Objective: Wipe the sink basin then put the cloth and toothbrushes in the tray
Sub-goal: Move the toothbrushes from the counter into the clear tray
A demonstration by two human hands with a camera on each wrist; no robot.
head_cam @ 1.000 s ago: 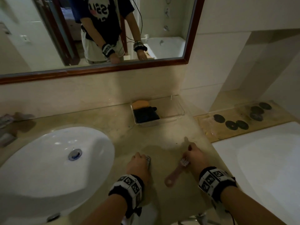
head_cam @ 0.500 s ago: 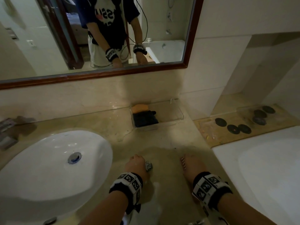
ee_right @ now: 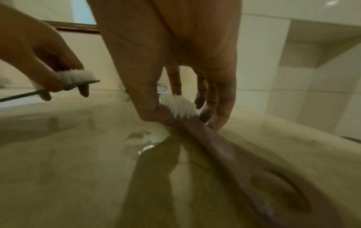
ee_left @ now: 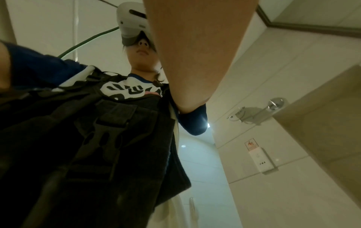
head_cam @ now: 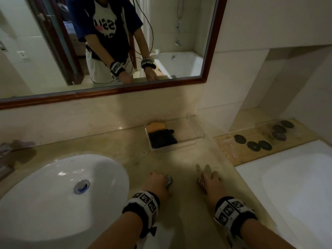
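Note:
My left hand (head_cam: pixel 160 179) rests low over the beige counter and grips a dark-handled toothbrush (ee_right: pixel 76 77) just behind its white bristles. My right hand (head_cam: pixel 209 178) pinches a pink toothbrush (ee_right: pixel 224 141) at the neck. Its bristles (head_cam: pixel 201 182) point up, and its looped handle runs back under my wrist along the wet counter. A clear tray (head_cam: pixel 197 131) stands against the back wall with a dark folded cloth (head_cam: pixel 162 139) and an orange piece (head_cam: pixel 155 126) in its left half. The white sink basin (head_cam: pixel 53 194) lies to the left. The left wrist view shows only my arm and torso.
A white bathtub (head_cam: pixel 296 186) borders the counter on the right. Behind it, a wooden ledge (head_cam: pixel 233 150) carries several dark discs. A framed mirror (head_cam: pixel 125 89) spans the back wall. Small items (head_cam: pixel 5 151) sit at the far left edge. Water films the counter near my hands.
The pink toothbrush handle, which angled out to the left of my right wrist, now lies hidden under it. Both hands stay low on the counter; the view has tilted up slightly.

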